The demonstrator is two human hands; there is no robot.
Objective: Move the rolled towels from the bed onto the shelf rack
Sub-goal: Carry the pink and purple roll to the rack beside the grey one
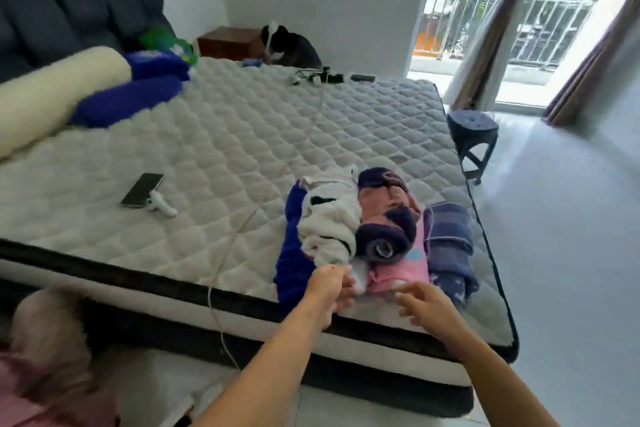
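Several rolled towels lie in a pile near the bed's front right corner: a white towel (pixel 329 222) on top, a blue towel (pixel 291 263) to its left, a dark purple and pink roll (pixel 388 218), a pink towel (pixel 401 270) underneath, and a grey-blue towel (pixel 450 246) at the right. My left hand (pixel 329 288) pinches the near end of the white towel. My right hand (pixel 426 305) hovers with fingers apart just in front of the pink towel, holding nothing. The shelf rack is out of view.
On the quilted mattress (pixel 225 135) lie a phone (pixel 142 190), a small white device (pixel 161 206) and a thin white cable (pixel 242 222). A cream bolster (pixel 52 97) and blue pillows (pixel 128 100) lie far left. A dark stool (pixel 472 135) stands on the floor at the right.
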